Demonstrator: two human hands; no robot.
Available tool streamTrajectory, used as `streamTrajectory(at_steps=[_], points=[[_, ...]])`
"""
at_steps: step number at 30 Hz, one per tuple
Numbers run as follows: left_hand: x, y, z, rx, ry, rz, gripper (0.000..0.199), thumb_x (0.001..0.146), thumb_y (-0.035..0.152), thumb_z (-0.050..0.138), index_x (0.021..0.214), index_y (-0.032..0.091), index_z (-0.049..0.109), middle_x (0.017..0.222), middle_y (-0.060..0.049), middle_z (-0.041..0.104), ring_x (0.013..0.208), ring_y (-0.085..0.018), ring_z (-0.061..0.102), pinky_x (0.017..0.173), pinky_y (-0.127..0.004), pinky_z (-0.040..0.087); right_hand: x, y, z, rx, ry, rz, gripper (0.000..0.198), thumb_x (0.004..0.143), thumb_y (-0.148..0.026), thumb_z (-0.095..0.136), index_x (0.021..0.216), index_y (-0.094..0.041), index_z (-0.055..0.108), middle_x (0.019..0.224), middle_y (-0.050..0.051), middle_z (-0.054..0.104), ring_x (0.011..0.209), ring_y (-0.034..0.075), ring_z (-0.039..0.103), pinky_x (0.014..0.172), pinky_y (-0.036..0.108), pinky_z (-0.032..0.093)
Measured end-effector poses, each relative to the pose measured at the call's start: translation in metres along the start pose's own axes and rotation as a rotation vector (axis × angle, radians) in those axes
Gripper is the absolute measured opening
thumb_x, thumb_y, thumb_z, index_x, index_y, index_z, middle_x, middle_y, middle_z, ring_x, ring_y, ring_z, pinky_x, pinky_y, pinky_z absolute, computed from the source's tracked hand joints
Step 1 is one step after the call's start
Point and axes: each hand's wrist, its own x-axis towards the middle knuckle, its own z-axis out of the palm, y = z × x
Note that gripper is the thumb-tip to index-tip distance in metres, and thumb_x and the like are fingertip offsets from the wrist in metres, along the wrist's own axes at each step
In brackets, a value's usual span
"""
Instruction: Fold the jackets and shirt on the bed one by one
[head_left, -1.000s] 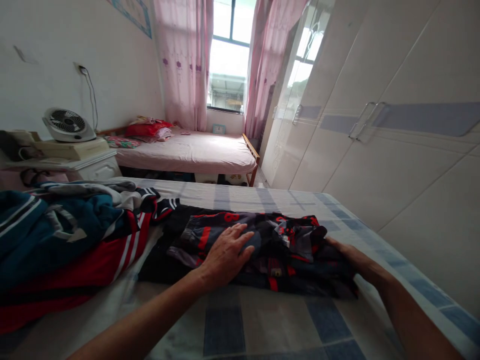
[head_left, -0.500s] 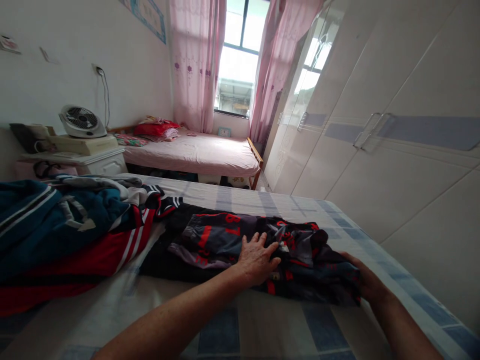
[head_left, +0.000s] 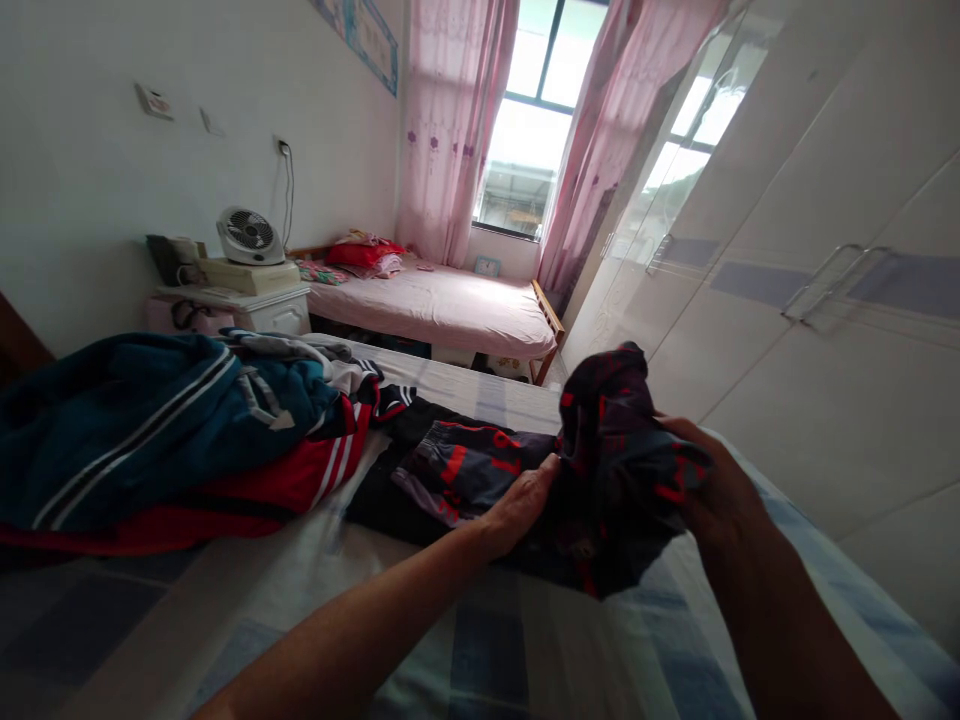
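Observation:
On the bed lies a dark grey-and-black garment (head_left: 480,462) with red lettering and a gathered elastic edge, spread over a plain black cloth (head_left: 375,500). Its right part (head_left: 622,450) is lifted and bunched up off the bed. My right hand (head_left: 720,485) grips that bunched part from the right side, its fingers partly hidden by the fabric. My left hand (head_left: 521,505) rests edge-on upon the flat part, by the fold, with fingers stretched out and nothing held.
A heap with a teal jacket (head_left: 150,410) and red clothing (head_left: 300,480) lies at the left on the checked bedsheet (head_left: 487,650). A white wardrobe (head_left: 847,400) stands along the right. Beyond are a pink-covered bed (head_left: 450,305) and a fan (head_left: 251,235) on a cabinet.
My right hand has raised the garment's right end and folded it up leftward. My left hand has turned from palm-down to edge-on. The view has swung to the left.

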Motion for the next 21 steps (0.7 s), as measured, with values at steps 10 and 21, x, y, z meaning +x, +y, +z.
streamTrajectory(at_steps=[10, 21], points=[[-0.135, 0.008, -0.067, -0.945, 0.782, -0.531, 0.021, 0.082, 0.010, 0.048, 0.092, 0.016, 0.065, 0.100, -0.009, 0.072, 0.097, -0.020, 0.067, 0.097, -0.034, 0.048, 0.055, 0.074, 0.178, -0.449, -0.465, -0.174, 0.045, 0.083, -0.042, 0.052, 0.121, -0.019, 0.058, 0.110, 0.009, 0.063, 0.086, 0.018, 0.063, 0.078, 0.033, 0.051], [-0.149, 0.023, -0.078, -0.920, 0.823, -0.603, 0.020, 0.080, 0.029, 0.064, 0.097, 0.020, 0.068, 0.105, -0.007, 0.071, 0.098, -0.019, 0.067, 0.092, -0.028, 0.051, 0.132, 0.098, 0.041, -1.006, -0.304, 0.019, 0.056, 0.076, -0.067, 0.051, 0.102, -0.021, 0.069, 0.102, 0.009, 0.069, 0.100, 0.026, 0.061, 0.088, 0.040, 0.046]])
